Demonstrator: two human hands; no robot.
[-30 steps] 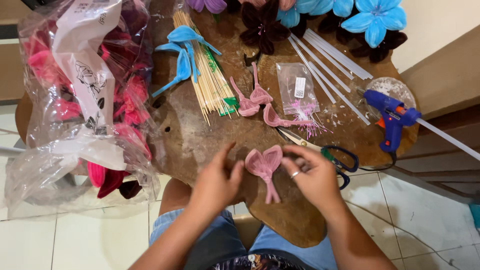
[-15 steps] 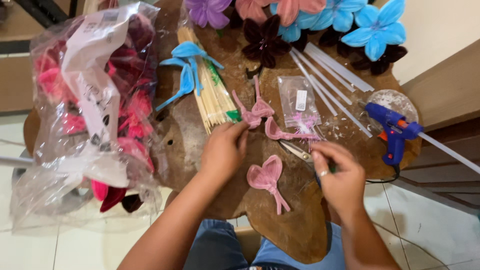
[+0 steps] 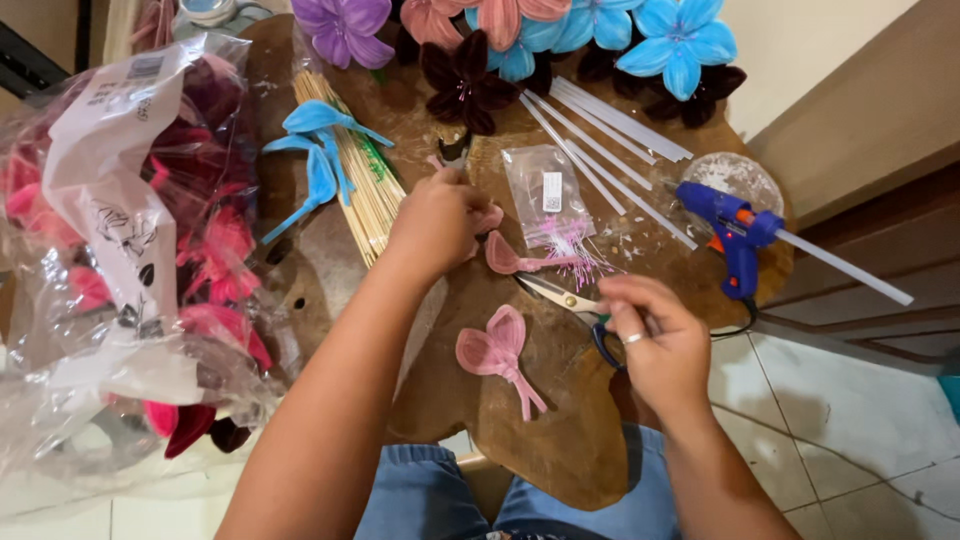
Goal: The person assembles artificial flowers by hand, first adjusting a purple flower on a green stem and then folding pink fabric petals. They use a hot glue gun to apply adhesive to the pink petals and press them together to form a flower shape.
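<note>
1. Nearest: right hand [image 3: 655, 340] hovers over the dark loop handles of the scissors [image 3: 565, 298] at the near right of the wooden table [image 3: 560, 440]. Fingers curled, thumb and forefinger pinched close; whether they grip a handle or anything else — cannot tell, the hand hides it.
2. Scissors: stiff metal, slim blades pointing up-left, lying flat. Best taken by the handle loops, not the blades.
3. Just left: joined pink petals [image 3: 498, 355], flat on the table, untouched, stems tapering toward the person. Look light, soft, bendy; likely crush easily — lift by the narrow stem end.
4. Further out: left hand [image 3: 440, 222] reaches to mid-table, fingers closed down on a pink petal; only a bit of pink shows at its right edge, so the grip itself is hidden.
5. Beside it: loose pink petal [image 3: 515, 260], stem running right toward pink stamen threads [image 3: 575, 245] and a small clear bag [image 3: 545, 190]. Threads are thin, flimsy, would scatter.
6. Left of that hand: bundle of thin wooden sticks [image 3: 360, 170], blue petals [image 3: 315, 150].
7. Right: blue glue gun [image 3: 735, 225] with a stick in it, spare glue sticks [image 3: 610, 135].
8. Far edge: finished flowers [image 3: 600, 30]. Far left: plastic bag of petals [image 3: 130, 260].
</note>
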